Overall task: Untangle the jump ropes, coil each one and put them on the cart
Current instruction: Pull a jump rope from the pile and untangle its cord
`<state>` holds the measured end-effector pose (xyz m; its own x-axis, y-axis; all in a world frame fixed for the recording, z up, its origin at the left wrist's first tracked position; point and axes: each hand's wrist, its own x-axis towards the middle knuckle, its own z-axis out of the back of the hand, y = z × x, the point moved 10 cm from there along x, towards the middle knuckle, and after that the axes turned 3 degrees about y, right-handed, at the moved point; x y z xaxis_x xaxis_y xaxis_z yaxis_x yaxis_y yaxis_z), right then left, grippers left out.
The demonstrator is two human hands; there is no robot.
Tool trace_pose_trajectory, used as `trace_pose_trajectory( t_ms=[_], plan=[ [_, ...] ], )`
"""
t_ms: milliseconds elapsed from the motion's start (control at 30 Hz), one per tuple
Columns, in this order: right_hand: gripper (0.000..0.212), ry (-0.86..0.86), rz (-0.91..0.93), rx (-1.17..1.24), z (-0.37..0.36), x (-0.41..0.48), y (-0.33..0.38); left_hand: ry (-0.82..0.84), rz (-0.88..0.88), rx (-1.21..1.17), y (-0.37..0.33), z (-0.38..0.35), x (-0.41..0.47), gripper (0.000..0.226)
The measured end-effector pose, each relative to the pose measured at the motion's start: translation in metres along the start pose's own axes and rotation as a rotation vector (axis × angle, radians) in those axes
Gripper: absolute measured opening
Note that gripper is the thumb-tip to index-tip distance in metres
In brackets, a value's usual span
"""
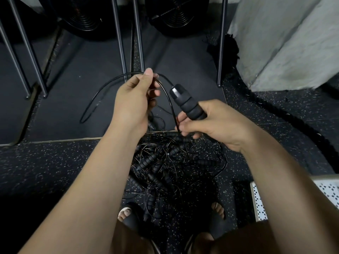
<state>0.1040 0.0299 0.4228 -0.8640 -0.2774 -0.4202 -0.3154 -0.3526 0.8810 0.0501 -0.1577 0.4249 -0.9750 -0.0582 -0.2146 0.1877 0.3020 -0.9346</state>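
Bordering rope pile [165, 162]: metal legs [119, 37], cart [256, 202].

Speckled black rubber floor [55, 171], seen from above. Directly on it, just ahead of your sandalled feet [126, 215], lies a tangle of jump ropes [165, 165]: thin dark cords and ribbed black handles heaped together. Beyond the heap a smooth dark mat [73, 88] lies flat, its near edge meeting the tangle. Thin metal legs [220, 52] stand on it, and one cord loop [86, 114] reaches it. At right, a thick black rope [286, 114] curves along the floor. At lower right, the corner of a white perforated cart [256, 202].
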Motion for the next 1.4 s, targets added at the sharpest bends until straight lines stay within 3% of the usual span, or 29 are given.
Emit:
trace_pose_trajectory(
  t_ms=[200,300,367,500,733,800,967,1200,1267,1400],
  plan=[
    [0.017,-0.036,0.082,0.044,0.004,-0.001,0.01,0.018,0.091,-0.014,0.007,-0.008,-0.005,0.028],
    [0.015,-0.166,0.185,0.25,0.025,-0.004,0.022,0.196,0.217,0.061,0.022,-0.037,-0.014,0.036],
    [0.013,-0.235,0.264,0.43,0.042,-0.005,0.027,0.376,0.256,0.141,0.034,-0.062,-0.024,0.03],
    [0.01,-0.349,0.366,0.696,0.071,-0.012,0.028,0.62,0.139,0.423,0.047,-0.091,-0.046,0.019],
    [0.008,-0.467,0.322,0.967,0.096,-0.016,0.009,0.648,-0.006,0.939,0.062,-0.086,-0.046,0.013],
    [0.006,-0.447,0.286,0.901,0.096,-0.013,0.005,0.637,-0.038,0.931,0.059,-0.086,-0.044,0.013],
    [0.019,-0.397,0.037,0.294,0.082,-0.004,-0.016,0.473,-0.116,0.7,0.035,-0.076,-0.03,0.018],
    [0.036,-0.035,-0.039,0.195,0.029,0.002,-0.012,0.249,-0.004,0.226,0.016,-0.044,-0.015,0.016],
    [0.032,-0.02,-0.015,0.084,0.025,0.001,-0.01,0.222,0.027,0.118,0.015,-0.039,-0.013,0.015],
    [0.02,-0.152,0.007,-0.073,0.035,0.002,-0.012,0.123,0.054,-0.013,0.013,-0.024,-0.007,0.01]
  ],
)
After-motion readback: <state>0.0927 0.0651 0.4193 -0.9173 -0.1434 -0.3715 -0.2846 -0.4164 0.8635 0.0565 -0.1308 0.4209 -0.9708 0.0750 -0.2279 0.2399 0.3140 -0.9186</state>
